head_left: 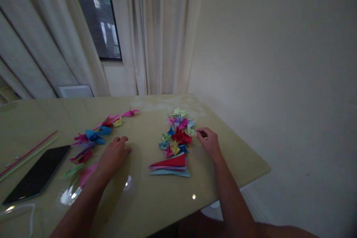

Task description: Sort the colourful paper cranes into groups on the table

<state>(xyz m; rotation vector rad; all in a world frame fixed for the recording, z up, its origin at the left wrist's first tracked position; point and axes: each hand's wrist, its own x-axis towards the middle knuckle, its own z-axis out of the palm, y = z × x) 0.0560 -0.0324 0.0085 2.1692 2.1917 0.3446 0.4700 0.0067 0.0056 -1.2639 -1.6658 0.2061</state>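
My left hand point(113, 154) lies flat on the table point(145, 197), fingers stretched out, holding nothing, just right of a row of folded paper flowers point(95, 136). My right hand point(208, 142) rests at the right edge of a heap of small coloured origami pieces point(178, 134). Its fingers are pinched together at a pale green piece point(192, 131). What the pinch holds is too small to name. Below the heap lies a stack of folded paper sheets point(171, 166), red on top.
A dark phone point(37, 174) lies at the left, beside thin pink and green straws point(28, 154). A white cable point(19, 210) curls at the near left corner. Curtains and a window stand behind the table. The table's right edge drops off close to my right hand.
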